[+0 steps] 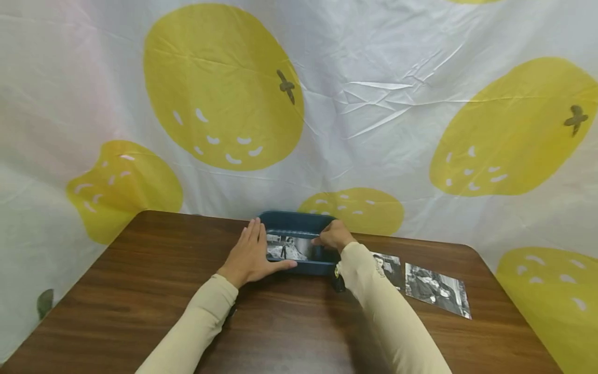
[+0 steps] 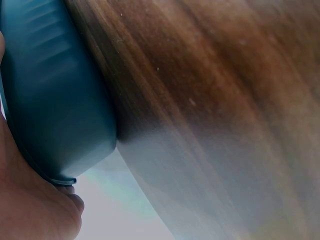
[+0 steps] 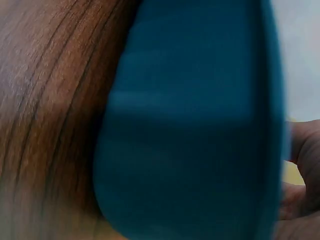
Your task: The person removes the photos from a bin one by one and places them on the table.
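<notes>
A dark blue-green plastic tray (image 1: 299, 221) with raised walls stands at the back of the table, and its side (image 2: 62, 95) fills much of both wrist views. Inside it lies a black-and-white photo (image 1: 287, 248). My left hand (image 1: 249, 259) rests on the tray's left end, its fingers straight along the rim and its thumb stretched over the front edge. Over the tray's right end reaches my right hand (image 1: 335, 236), fingers curled, pinching the photo near its right side. In the right wrist view only part of that hand (image 3: 302, 175) shows, beyond the tray rim.
Two more black-and-white prints lie on the wooden table (image 1: 280, 322) to the right: one photo (image 1: 390, 267) partly behind my right sleeve, another photo (image 1: 439, 290) farther right. Close behind the tray hangs a white curtain (image 1: 364, 119) with yellow fruit shapes.
</notes>
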Demonstrator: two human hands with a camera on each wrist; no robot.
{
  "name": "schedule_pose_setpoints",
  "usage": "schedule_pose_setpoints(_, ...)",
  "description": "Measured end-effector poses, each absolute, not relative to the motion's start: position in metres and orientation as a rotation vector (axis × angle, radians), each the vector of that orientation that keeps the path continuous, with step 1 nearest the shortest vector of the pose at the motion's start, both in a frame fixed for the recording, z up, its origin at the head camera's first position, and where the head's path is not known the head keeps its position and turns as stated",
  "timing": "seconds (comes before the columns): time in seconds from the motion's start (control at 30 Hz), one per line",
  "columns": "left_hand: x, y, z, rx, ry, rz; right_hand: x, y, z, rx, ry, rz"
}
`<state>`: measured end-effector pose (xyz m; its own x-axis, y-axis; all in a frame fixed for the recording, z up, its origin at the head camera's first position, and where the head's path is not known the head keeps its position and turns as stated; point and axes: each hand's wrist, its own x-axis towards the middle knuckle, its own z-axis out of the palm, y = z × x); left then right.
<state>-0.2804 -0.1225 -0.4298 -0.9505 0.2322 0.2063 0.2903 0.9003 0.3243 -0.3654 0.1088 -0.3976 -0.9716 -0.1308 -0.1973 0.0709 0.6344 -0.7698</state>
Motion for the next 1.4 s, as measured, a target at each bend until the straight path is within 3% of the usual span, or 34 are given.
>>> schedule_pose_setpoints(0.77,-0.278,-0.121,-0.429,-0.400,-2.941,-0.480,-0.372,0.097,-0.423,0.194,2.539,-1.491)
schedule_pose_setpoints(1.4,-0.279,-0.121,-0.429,-0.397,-2.945,-0.499,-0.370,0.100,-0.418,0.011,2.830,-1.235)
